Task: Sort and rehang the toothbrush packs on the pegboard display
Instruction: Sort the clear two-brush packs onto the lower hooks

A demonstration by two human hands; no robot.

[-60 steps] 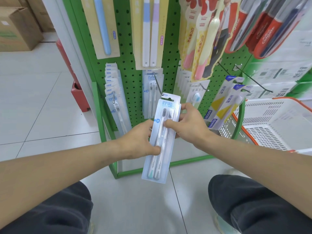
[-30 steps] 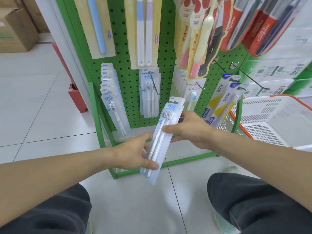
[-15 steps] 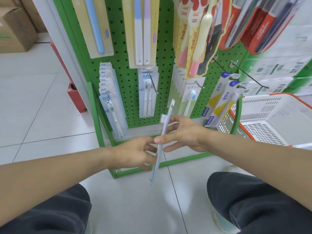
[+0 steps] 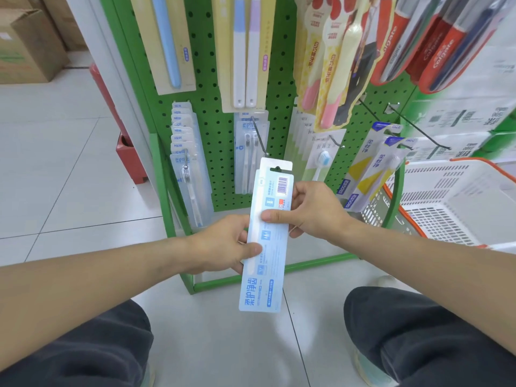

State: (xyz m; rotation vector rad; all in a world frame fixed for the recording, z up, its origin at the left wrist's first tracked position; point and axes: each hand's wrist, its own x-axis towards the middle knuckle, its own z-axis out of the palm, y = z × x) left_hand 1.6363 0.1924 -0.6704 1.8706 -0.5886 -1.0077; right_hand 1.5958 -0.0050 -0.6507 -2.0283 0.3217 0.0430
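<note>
While the pegboard already carries hung rows, from the clear packs low on the left to the matching packs on the middle hook, one toothbrush pack is not yet hung. The left hand is closed on its left edge, thumb across the front. The pack stands upright, printed back and barcode facing the person, just below that middle hook. The right hand pinches its right edge. Further right sits a white basket. I judge rehanging remains.
</note>
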